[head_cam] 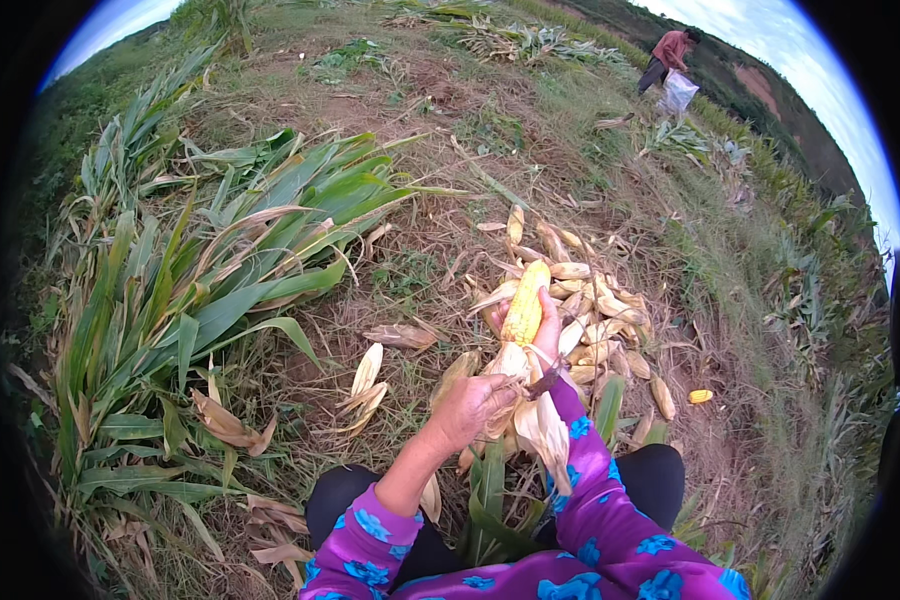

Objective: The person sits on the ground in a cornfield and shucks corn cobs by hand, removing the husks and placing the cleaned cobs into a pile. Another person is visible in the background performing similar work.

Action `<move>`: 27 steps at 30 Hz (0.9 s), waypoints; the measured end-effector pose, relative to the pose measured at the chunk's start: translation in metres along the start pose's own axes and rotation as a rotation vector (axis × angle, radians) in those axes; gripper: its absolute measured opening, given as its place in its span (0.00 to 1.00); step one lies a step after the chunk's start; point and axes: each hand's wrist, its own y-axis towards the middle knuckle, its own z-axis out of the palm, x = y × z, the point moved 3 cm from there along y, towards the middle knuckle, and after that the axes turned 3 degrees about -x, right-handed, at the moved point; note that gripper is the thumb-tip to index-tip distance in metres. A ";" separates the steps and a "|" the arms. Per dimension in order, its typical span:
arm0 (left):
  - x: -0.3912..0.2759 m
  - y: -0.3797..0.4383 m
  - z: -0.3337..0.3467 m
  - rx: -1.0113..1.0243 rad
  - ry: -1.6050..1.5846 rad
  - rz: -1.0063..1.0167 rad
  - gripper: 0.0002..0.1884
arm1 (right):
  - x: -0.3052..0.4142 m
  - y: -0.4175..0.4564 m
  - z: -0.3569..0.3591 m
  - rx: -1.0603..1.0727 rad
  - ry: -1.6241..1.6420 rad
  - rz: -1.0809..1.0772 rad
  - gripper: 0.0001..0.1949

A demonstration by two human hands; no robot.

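Observation:
A yellow ear of corn (526,304), its kernels bare, points away from me above my lap. My right hand (546,330) is wrapped around the ear near its lower half. At the base, my left hand (471,409) grips the pale corn husk (508,364), which is peeled down from the kernels. Loose husk leaves (546,435) hang over my right sleeve. Just beyond my hands lies a pile of unhusked corn ears (607,311), partly hidden by my right hand and the held ear.
Cut green corn stalks (255,277) lie in a heap at the left. Husk scraps (367,375) are on the dry grass. A small yellow corn piece (700,396) rests right of the pile. Far right, a person (671,56) bends over a white sack (679,91).

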 end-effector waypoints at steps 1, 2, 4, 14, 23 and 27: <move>-0.002 0.002 0.003 0.036 0.016 -0.069 0.19 | 0.006 0.004 -0.005 0.026 -0.082 -0.023 0.22; 0.008 0.004 0.001 0.007 -0.112 -0.078 0.19 | 0.006 0.006 -0.014 -0.022 -0.101 -0.045 0.22; 0.031 0.000 -0.014 -0.144 -0.185 -0.082 0.18 | 0.002 0.004 -0.019 -0.128 -0.129 -0.098 0.22; 0.026 0.017 -0.049 -0.561 -0.591 -0.185 0.37 | -0.029 -0.051 0.035 0.109 -0.965 -0.287 0.24; 0.020 0.006 -0.078 -0.707 -0.933 0.190 0.25 | -0.096 -0.096 0.040 0.504 -0.901 0.163 0.34; 0.018 0.008 -0.077 -0.697 -0.503 0.124 0.45 | -0.112 -0.103 0.035 0.400 -0.752 0.360 0.28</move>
